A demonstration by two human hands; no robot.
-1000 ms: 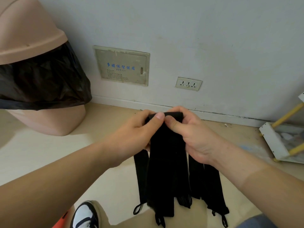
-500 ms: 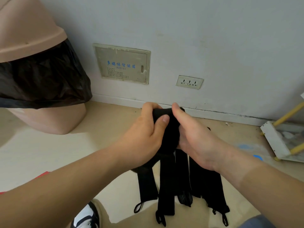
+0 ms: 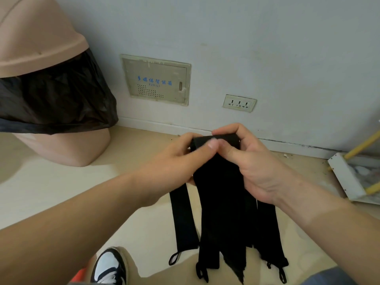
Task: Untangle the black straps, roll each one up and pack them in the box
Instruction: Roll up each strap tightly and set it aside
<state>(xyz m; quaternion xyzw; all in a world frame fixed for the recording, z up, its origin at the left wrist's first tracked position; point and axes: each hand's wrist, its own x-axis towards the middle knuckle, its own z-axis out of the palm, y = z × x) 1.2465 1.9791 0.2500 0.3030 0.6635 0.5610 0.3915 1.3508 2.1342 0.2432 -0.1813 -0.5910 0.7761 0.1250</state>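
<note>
Fingers: the fingers (image 3: 183, 142) of the left hand (image 3: 176, 161) curl round the left edge of the folded top of the bundle. Those of the right hand (image 3: 261, 161) arch over its right edge, and the two thumbs meet on the front face, pinching the fold between them.

Thing held: a bundle of flat black woven fabric straps (image 3: 222, 202), gripped at its upper end by both hands, in mid-air above the pale tiled floor (image 3: 61, 192).

Long axis: the bundle hangs straight down from the fingers towards the person. Its free ends, with small black cord loops (image 3: 173, 259), are the lowest part.

Separation: one narrow strap (image 3: 182, 219) hangs apart on the left side, below the left hand. The rest overlap in one dark mass, and how many there are cannot be told.

Nearer hand: both sit level on the fold. The left hand is just above the lone strap, so it looks better placed to draw that one out.

Step, as judged: the straps are not yet untangled and no roll has been started.

Box: not in view.

Nearby: a pink plastic bin lined with a black bag (image 3: 51, 147) stands well apart on the left.
</note>
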